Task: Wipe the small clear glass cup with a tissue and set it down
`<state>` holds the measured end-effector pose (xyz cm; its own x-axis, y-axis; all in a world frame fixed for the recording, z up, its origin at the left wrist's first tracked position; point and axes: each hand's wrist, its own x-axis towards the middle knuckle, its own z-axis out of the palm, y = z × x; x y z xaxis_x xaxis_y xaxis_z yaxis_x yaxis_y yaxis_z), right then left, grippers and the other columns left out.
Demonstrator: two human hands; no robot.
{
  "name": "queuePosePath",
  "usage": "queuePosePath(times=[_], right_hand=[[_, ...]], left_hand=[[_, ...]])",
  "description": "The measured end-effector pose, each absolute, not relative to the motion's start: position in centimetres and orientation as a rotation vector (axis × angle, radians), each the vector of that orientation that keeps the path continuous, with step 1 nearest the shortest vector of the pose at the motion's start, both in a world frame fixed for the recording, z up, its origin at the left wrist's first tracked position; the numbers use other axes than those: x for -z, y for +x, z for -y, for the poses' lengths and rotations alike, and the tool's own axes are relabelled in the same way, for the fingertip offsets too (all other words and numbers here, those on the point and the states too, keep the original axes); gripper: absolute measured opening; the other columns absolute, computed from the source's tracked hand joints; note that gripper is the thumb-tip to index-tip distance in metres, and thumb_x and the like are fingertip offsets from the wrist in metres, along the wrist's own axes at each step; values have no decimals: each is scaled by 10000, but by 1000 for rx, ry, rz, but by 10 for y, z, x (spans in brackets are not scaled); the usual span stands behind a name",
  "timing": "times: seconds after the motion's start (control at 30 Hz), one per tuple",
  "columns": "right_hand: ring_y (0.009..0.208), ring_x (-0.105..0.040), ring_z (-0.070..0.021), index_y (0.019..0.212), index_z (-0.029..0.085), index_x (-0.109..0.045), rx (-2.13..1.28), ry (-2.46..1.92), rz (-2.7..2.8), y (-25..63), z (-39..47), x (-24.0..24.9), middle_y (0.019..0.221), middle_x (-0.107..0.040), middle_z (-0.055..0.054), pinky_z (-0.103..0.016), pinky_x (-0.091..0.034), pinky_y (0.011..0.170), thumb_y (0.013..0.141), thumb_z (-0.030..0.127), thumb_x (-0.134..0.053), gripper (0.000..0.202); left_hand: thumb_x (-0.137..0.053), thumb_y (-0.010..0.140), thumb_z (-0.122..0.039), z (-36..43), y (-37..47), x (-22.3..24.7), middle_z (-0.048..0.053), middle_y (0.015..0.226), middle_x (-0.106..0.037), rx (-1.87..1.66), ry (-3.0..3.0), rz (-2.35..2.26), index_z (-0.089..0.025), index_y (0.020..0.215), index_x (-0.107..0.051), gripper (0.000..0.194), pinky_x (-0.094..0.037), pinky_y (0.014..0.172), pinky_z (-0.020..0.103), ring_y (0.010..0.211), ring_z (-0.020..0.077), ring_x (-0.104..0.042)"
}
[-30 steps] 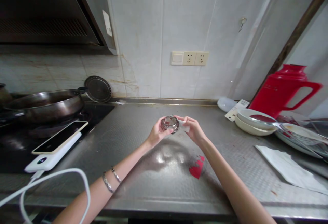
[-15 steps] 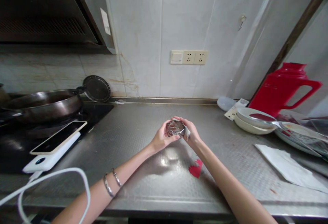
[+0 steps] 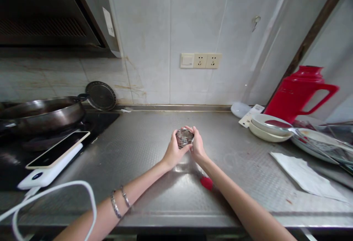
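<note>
A small round glass-like dish point(image 3: 184, 138) is held above the steel counter point(image 3: 149, 134), near the middle of the view. My left hand point(image 3: 174, 151) wraps its left side, with the thumb across the near edge. Around the right side are the fingers of my right hand point(image 3: 197, 144). The two hands meet at the near rim. What lies inside the dish is too small to tell. A red piece point(image 3: 206, 183) rests on the counter beside my right forearm, which partly hides it.
On the left are a pan point(image 3: 46, 114), a phone point(image 3: 59, 149) on a white power bank with a looping cable, and a round lid point(image 3: 100, 96). At right stand a red jug point(image 3: 296, 94), stacked bowls point(image 3: 271, 130), plates and a white paper point(image 3: 306, 173).
The view has shifted slightly. The white tissue-like bit that showed under my right hand is no longer visible, and my right hand has closed in nearer to my left. My right forearm covers more of the red piece.
</note>
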<state>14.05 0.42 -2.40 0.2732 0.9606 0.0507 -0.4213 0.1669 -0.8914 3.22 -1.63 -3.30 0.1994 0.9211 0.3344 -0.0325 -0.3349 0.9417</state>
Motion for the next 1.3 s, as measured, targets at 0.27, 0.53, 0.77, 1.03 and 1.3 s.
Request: queuePosePath(times=[0.27, 0.53, 0.77, 1.03, 1.3], right_hand=[[839, -686, -244, 817, 192, -718, -1356, -802, 779, 152, -5, 10, 885, -754, -71, -342, -535, 718, 760, 546, -495, 422], [914, -672, -243, 856, 206, -705, -1310, -842, 758, 141, 1, 10, 885, -751, -55, -340, -517, 792, 760, 577, -498, 436], [923, -664, -212, 925, 236, -703, -1151, -899, 734, 134, -4, 22, 984, -736, -20, -314, -505, 808, 766, 539, -504, 396], [823, -689, -244, 868, 200, -719, -1316, -812, 739, 155, -8, 11, 881, -755, -68, -347, -540, 701, 766, 543, -491, 424], [847, -686, -236, 889, 196, -717, -1317, -827, 809, 147, -1, 7, 899, -754, -64, -337, -527, 751, 774, 595, -474, 481]], left_hand=[[-810, 612, -244, 0, 18, 21, 164, 1234, -581, -1055, 1468, -592, -137, 1227, -463, 715, -434, 989, 446, 1082, 268, -600], [-750, 699, -340, -1, 17, 27, 133, 1163, -593, -1167, 1626, -689, -166, 1182, -404, 619, -404, 988, 434, 1089, 245, -572], [-749, 693, -322, 12, 26, 27, 168, 1300, -488, -1321, 1666, -917, -178, 1247, -325, 713, -335, 1052, 471, 1198, 282, -494], [-754, 680, -252, 3, 19, 20, 162, 1323, -517, -1086, 1456, -600, -175, 1316, -390, 736, -371, 1049, 496, 1175, 293, -543], [-817, 610, -268, -7, 21, 29, 127, 1203, -588, -1136, 1427, -469, -175, 1167, -481, 657, -412, 1004, 445, 1106, 256, -575]])
